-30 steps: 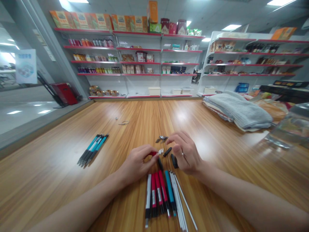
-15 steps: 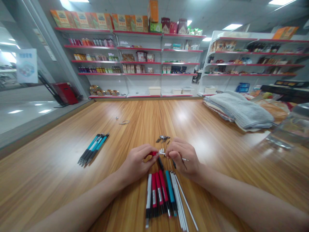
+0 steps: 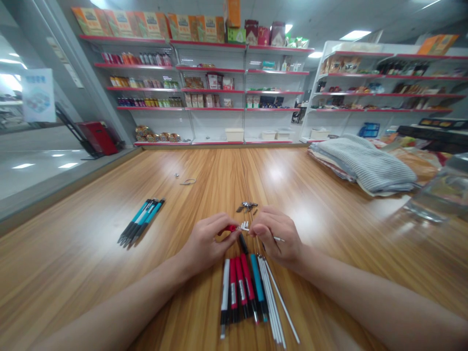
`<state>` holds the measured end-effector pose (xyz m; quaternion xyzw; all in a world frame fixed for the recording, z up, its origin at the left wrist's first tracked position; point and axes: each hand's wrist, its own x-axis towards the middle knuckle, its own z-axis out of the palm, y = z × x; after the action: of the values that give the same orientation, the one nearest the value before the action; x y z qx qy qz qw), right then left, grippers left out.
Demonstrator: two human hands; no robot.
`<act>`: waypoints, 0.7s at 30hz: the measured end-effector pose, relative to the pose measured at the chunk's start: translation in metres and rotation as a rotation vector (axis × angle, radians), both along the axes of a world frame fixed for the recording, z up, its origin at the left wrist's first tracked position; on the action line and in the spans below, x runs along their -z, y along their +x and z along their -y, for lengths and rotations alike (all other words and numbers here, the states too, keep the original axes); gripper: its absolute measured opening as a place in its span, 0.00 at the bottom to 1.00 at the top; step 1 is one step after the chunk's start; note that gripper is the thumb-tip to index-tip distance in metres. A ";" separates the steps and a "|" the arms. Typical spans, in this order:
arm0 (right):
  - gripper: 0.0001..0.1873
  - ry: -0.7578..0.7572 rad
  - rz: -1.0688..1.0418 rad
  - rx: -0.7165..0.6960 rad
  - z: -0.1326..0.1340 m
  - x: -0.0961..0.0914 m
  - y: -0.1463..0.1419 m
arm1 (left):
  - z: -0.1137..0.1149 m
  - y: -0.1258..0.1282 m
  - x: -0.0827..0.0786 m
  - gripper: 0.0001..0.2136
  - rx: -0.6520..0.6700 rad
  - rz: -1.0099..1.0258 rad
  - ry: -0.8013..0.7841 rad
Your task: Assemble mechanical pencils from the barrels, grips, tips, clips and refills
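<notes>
My left hand (image 3: 208, 241) is closed round a red pen barrel (image 3: 230, 227), whose end pokes out toward the right. My right hand (image 3: 276, 234) pinches a thin white refill (image 3: 278, 239) and holds its tip against the barrel's end. Just below my hands lies a row of red, white and blue pen barrels (image 3: 241, 290) and a bundle of white refills (image 3: 272, 297). Small white parts (image 3: 243, 224) and small metal parts (image 3: 247, 206) lie just beyond my fingers.
Several assembled blue pens (image 3: 142, 226) lie on the wooden table (image 3: 91, 263) to the left. Folded striped cloth (image 3: 361, 165) and a clear plastic container (image 3: 438, 192) sit at the right. A metal ring (image 3: 188, 182) lies farther back. Store shelves (image 3: 219, 92) line the back wall.
My right hand left the black parts on the table, took a white refill and brought it to the red barrel in my left hand. My left hand stayed put.
</notes>
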<state>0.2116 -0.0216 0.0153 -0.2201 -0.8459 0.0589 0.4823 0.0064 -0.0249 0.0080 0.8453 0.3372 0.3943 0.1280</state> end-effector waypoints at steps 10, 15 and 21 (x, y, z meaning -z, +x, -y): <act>0.19 0.002 -0.079 -0.007 0.004 -0.002 0.001 | 0.000 0.000 0.004 0.03 -0.121 -0.004 0.034; 0.16 -0.014 -0.059 -0.047 0.004 -0.002 0.001 | -0.002 0.000 0.006 0.03 -0.114 -0.041 0.051; 0.16 0.001 -0.042 -0.043 0.003 -0.003 0.002 | -0.002 0.000 0.007 0.03 -0.071 -0.072 0.066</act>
<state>0.2131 -0.0246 0.0180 -0.2002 -0.8401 0.0732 0.4988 0.0063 -0.0227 0.0012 0.8501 0.3582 0.3788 0.0737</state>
